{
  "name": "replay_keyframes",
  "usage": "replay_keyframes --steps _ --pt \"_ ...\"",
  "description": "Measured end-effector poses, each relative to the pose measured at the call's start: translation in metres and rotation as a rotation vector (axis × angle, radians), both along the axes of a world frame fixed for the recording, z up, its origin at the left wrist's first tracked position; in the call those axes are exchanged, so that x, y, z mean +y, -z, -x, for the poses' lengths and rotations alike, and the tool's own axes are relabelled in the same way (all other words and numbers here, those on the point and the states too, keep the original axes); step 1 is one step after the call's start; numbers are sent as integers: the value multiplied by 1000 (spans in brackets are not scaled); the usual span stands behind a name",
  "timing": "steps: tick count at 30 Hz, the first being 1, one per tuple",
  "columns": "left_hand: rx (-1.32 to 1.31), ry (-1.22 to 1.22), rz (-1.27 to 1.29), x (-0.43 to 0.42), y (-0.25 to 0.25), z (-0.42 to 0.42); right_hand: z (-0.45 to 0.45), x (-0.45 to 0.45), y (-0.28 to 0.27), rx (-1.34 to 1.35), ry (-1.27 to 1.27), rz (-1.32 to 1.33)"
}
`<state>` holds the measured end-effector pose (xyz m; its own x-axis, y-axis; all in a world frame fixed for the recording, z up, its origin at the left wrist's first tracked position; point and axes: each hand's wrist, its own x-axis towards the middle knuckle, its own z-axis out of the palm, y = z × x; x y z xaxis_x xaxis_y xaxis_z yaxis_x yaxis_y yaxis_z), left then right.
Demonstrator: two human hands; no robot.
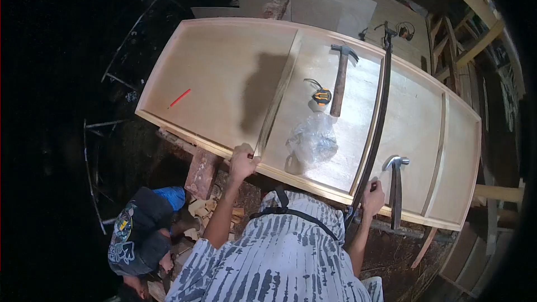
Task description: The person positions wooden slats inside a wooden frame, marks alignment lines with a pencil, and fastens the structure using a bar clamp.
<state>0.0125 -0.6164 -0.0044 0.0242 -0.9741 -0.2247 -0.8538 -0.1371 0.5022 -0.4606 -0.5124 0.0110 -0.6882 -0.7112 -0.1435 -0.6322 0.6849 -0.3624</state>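
Observation:
A long wooden panel frame (190, 126) with thin crosspieces lies in front of me. My left hand (242, 166) is closed at its near edge, by the lower end of a wooden crosspiece (279, 92); a small dark reddish bit shows at the fingers. My right hand (372, 200) is closed right beside a long dark bar clamp (378, 114) that spans the frame. Something dark reddish shows in that hand, too small to name. A claw hammer (396, 190) lies just right of it. Another claw hammer (340, 81) and a tape measure (321, 96) lie between the hands, farther back.
A crumpled clear plastic bag (314, 140) and a red pencil-like stick (180, 98) lie on the panel. At lower left another person (140, 232) crouches near wood offcuts (202, 208). Boards (330, 14) lean behind; timber (481, 42) stands at right.

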Motion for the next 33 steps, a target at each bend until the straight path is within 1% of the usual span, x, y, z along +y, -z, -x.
replay_keyframes --steps 1,2,3,5,6,8,9,11,12,14,15,17,19,20,23,25,26,27,28,30,32,33 --pt "34 41 -3 -4 -2 -4 0 -1 1 -1 6 -6" --pt "58 9 -98 -8 -3 -5 1 0 3 -5 -2 5" --pt "57 11 -105 -7 -1 -2 2 2 5 -7 -12 16" --pt "-267 -45 -184 -7 -17 22 3 3 8 -7 -13 16" --pt "-266 -47 -187 -8 -21 28 4 3 9 -7 -14 20" --pt "-411 -40 -163 -10 -23 33 3 2 8 -6 -13 6" --pt "-410 -37 -160 -11 -24 33 4 2 7 -5 -9 -7" --pt "-293 -75 -226 -13 -22 30 4 4 11 12 -14 29" --pt "-293 -66 -228 -14 -21 29 4 7 13 27 -27 62" --pt "-315 -59 -327 -14 -13 25 5 9 13 13 -23 53" --pt "-316 -54 -329 -12 -9 25 6 8 14 -2 -29 48" --pt "-308 -55 -32 -8 -7 26 2 3 0 -29 1 14" --pt "-336 -60 -53 -9 -6 27 1 0 -3 -60 28 -69" --pt "-364 -67 -73 -10 -6 29 -1 -1 -5 -58 31 -70" --pt "-312 -124 -123 -12 -6 34 1 2 -4 -63 35 -49" --pt "-291 -113 -135 -13 -16 37 2 6 5 32 -45 34" --pt "-273 -102 -148 -13 -22 39 4 5 6 34 -45 35" --pt "-269 -97 -144 -13 -16 37 4 5 9 0 -30 27" --pt "-329 -66 -58 -11 -5 31 4 5 8 -31 -14 17" --pt "-375 -31 28 -11 0 33 4 2 6 -29 14 -24" --pt "-499 56 300 -9 -16 41 2 1 2 -41 27 -70" --pt "-495 47 297 -10 -21 45 4 0 -1 -35 18 -71"
